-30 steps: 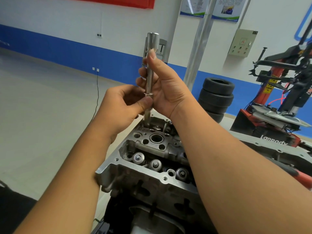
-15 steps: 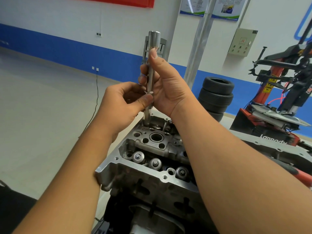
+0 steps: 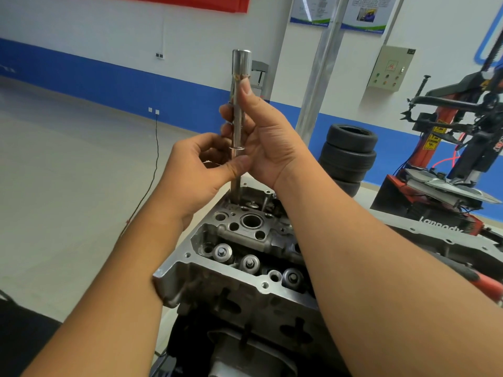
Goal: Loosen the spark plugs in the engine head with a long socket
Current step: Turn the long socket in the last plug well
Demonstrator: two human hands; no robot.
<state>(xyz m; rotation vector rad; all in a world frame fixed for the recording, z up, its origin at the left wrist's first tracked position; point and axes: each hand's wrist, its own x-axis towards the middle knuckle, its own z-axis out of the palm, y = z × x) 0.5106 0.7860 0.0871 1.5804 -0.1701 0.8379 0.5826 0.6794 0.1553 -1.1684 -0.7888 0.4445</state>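
Observation:
A long shiny steel socket point(image 3: 240, 66) stands upright with its lower end in a hole at the far end of the grey aluminium engine head point(image 3: 234, 270). My right hand point(image 3: 268, 140) wraps its upper shaft, thumb pointing up along it. My left hand point(image 3: 198, 170) pinches the shaft lower down, just under a thin ring, with thumb and fingers. An open spark plug well point(image 3: 251, 220) lies nearer me on the head. The socket's tip is hidden inside the head.
Valve springs point(image 3: 250, 263) line the near side of the head. A stack of black tyres point(image 3: 349, 155) and a red tyre machine point(image 3: 446, 148) stand at the right. A metal post point(image 3: 319, 77) rises behind. A cable point(image 3: 153, 170) runs over the floor at left.
Both hands and the socket have stayed almost in place. The left thumb has shifted slightly on the shaft, and the socket has sunk a little towards the head.

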